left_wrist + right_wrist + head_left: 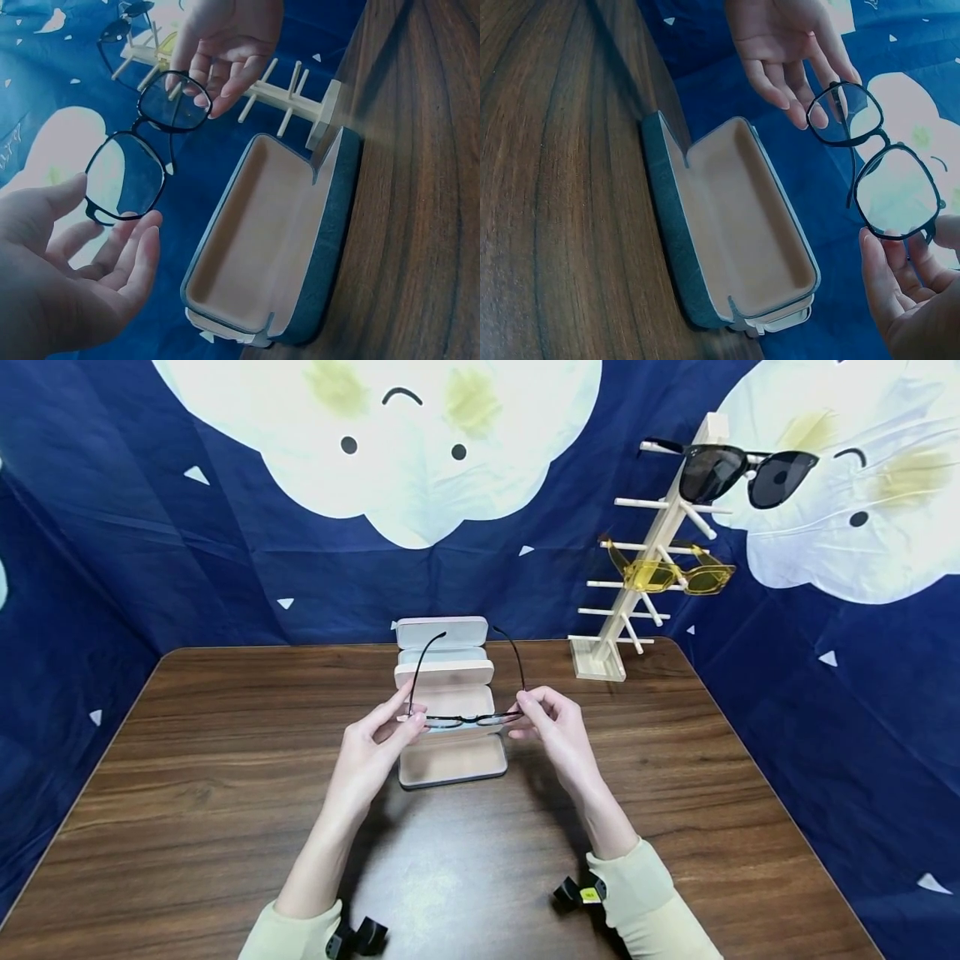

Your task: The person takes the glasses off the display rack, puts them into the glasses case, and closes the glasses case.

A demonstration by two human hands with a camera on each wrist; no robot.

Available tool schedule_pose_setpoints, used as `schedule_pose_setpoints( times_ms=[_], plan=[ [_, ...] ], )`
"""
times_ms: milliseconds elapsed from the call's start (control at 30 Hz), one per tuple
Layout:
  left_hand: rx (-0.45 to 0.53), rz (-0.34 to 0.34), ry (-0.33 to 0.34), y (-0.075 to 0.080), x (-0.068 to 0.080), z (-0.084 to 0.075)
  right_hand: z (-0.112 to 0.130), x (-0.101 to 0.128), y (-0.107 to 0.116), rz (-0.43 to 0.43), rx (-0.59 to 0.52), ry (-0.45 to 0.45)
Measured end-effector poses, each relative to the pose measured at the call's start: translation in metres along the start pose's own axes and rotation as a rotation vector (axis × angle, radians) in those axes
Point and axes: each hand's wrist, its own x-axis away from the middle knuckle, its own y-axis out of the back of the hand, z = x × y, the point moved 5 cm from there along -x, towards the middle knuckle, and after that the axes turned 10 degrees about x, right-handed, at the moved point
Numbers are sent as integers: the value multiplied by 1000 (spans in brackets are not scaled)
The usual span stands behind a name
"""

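Two hands pinch the black-framed glasses [465, 720] at the frame's outer corners, left hand [372, 750] and right hand [558, 737], level above the open case [453, 758], arms unfolded toward the far side; judgement: fold both arms flat before lowering, lenses clear of the far lid [442, 633].

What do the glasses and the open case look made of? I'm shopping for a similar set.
The glasses, held at each end by the left hand and right hand, look like thin black metal or slim plastic with clear lenses. The open case looks hard-shelled, with a grey textured cover and a smooth beige, possibly faux-suede lining.
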Motion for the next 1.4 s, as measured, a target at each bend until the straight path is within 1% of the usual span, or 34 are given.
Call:
schedule_pose_setpoints(
  times_ms=[200,500,633,933,1400],
  plan=[
    [15,10,5,1,1,0,-2,1,0,-4,0,-2],
    [52,13,67,3,1,4,-3,1,-1,-10,1,9],
    [52,22,79,3,1,6,-3,1,-1,-7,4,12],
    [54,39,61,3,1,5,-4,2,-1,-8,-1,7],
    [63,52,53,2,1,4,-3,1,1,-12,8,5]
  ],
)
